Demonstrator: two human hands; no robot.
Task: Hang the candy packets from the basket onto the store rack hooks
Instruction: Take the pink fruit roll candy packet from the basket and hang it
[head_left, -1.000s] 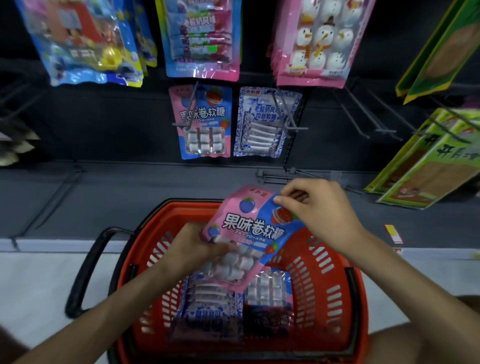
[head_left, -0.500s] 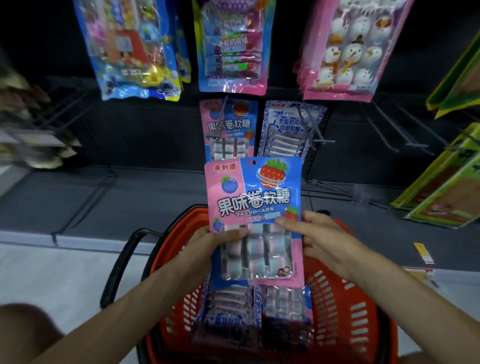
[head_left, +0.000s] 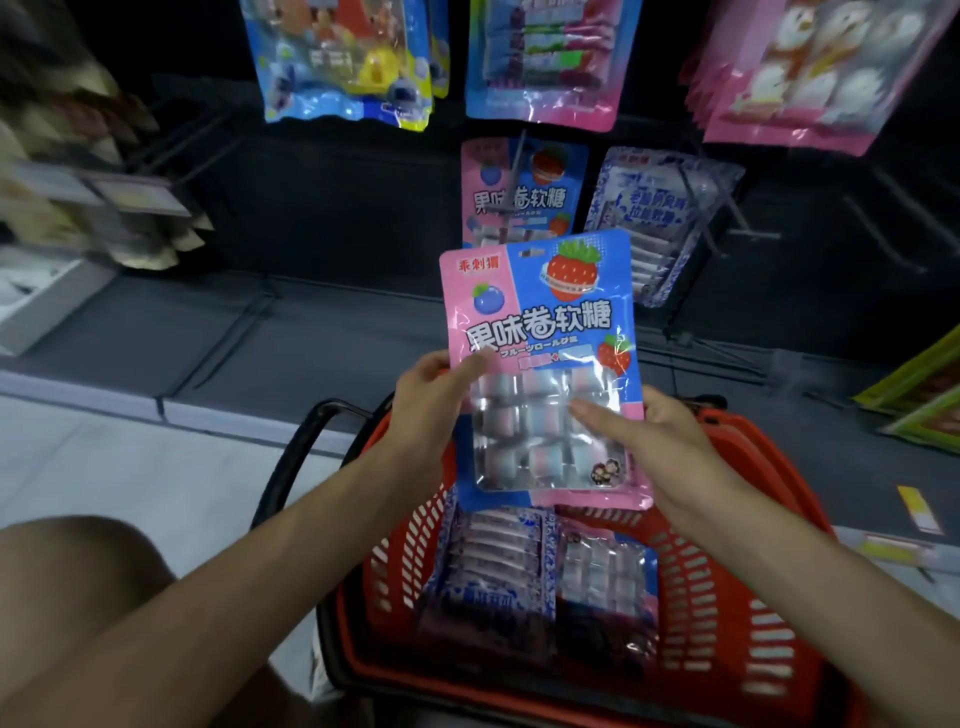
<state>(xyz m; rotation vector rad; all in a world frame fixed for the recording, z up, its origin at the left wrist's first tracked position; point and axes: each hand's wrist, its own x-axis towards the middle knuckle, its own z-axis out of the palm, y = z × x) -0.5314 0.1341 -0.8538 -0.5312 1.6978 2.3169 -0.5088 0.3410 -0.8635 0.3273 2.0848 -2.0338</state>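
left hand (head_left: 431, 410) fingers pinch candy packet (head_left: 540, 322) | right hand (head_left: 670, 447) fingers pinch it | above basket (head_left: 737, 582)

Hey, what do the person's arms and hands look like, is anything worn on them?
Both forearms are bare, with no sleeves in view. The left hand and right hand are ungloved. No watch, bracelet or ring shows on either wrist or on the visible fingers.
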